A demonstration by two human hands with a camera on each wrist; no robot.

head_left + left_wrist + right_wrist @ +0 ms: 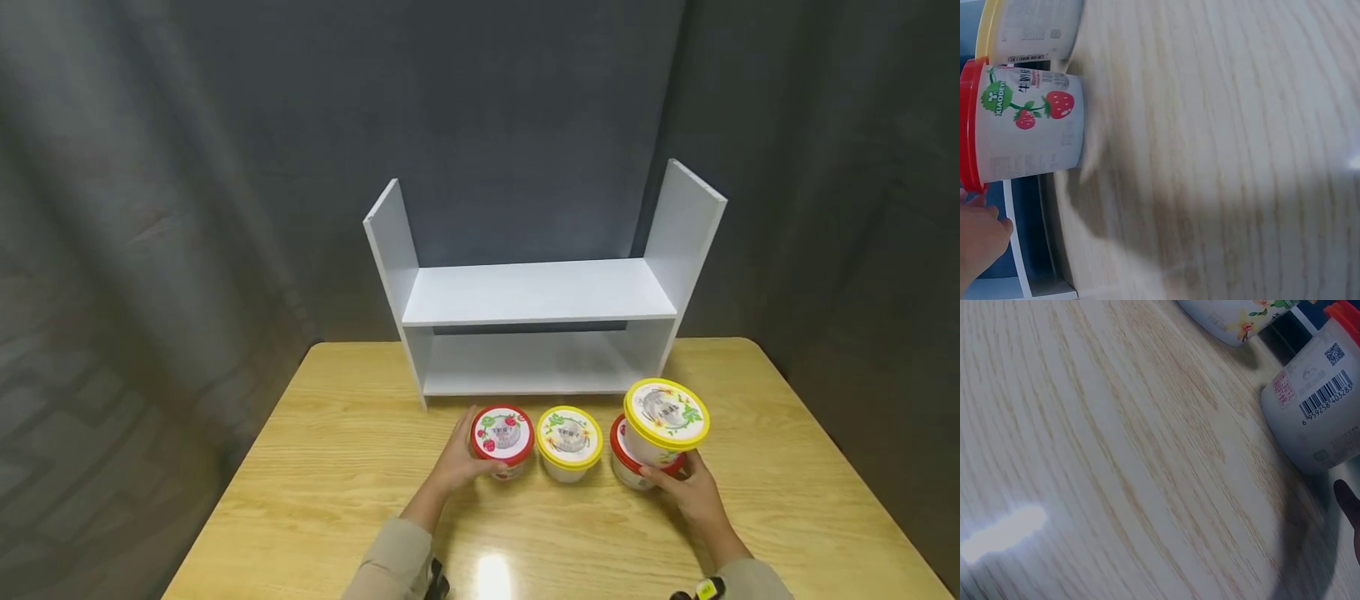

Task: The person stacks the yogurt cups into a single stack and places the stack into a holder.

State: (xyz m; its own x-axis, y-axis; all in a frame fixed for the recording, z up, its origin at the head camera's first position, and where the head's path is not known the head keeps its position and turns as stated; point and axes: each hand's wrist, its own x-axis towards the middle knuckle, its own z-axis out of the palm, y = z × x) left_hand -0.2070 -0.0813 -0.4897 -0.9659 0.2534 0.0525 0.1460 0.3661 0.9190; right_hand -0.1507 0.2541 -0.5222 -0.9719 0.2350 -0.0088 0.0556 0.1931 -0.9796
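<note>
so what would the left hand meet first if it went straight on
The left hand would likely meet the leftmost red-lidded tub first: it sits right at that hand, perhaps already touching. The white shelf stands beyond; depth is unclear.

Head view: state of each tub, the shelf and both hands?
Left red-lidded round tub: closed, upright
Middle yellow-lidded round tub: closed, upright
Right red-lidded round tub: lidded, upright
Upper yellow-lidded round tub: closed, stacked on it
White two-tier shelf: standing
Left hand: beside left tub, grip unclear
Right hand: beside right stack, grip unclear
</note>
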